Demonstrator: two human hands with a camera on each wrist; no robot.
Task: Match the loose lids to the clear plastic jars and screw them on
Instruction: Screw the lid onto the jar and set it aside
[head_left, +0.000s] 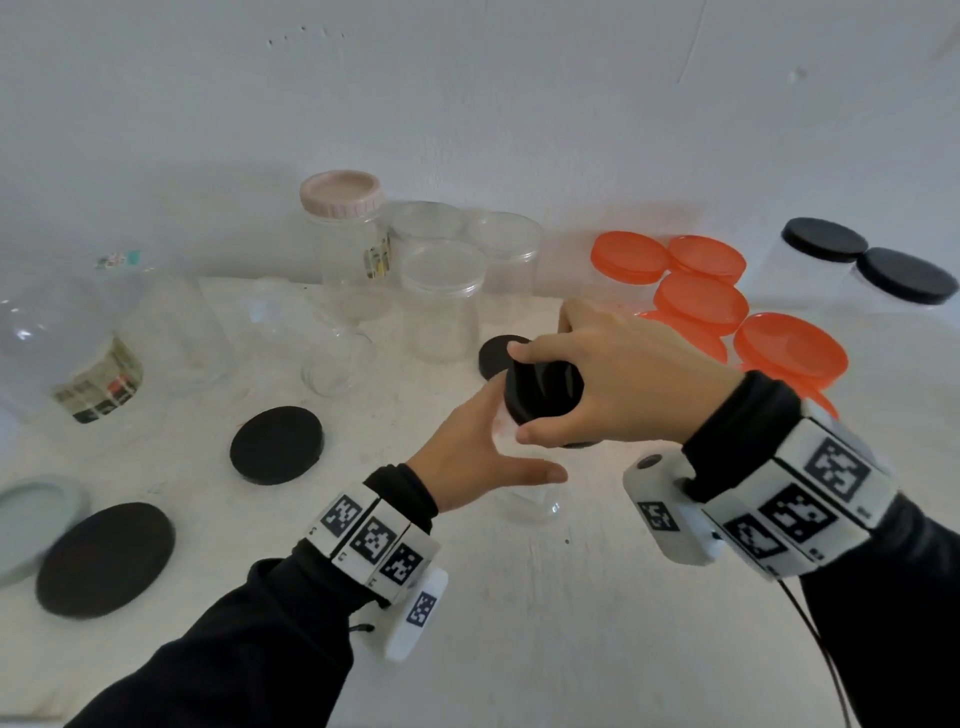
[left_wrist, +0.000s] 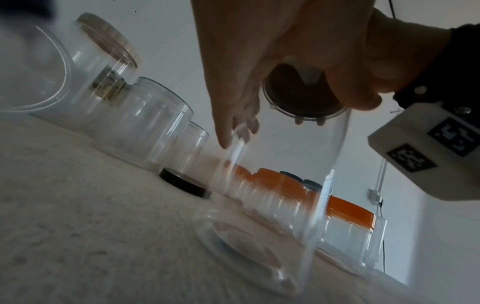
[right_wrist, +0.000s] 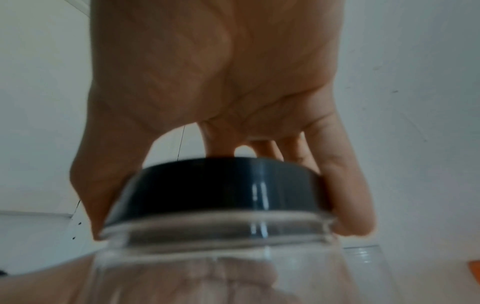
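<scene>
A clear plastic jar stands upright on the white table near the middle. A black lid sits on its mouth. My right hand comes down from above, thumb and fingers curled round the lid's rim. My left hand wraps the jar's side from the left, thumb across the front. In the right wrist view the black lid sits slightly tilted on the jar's neck between my fingers. The left wrist view looks up through the jar at the lid's underside.
Three loose black lids and a pale green lid lie on the table. Open clear jars and a pink-lidded jar stand at the back. Orange-lidded jars and black-lidded jars stand at right. A large jar lies at left.
</scene>
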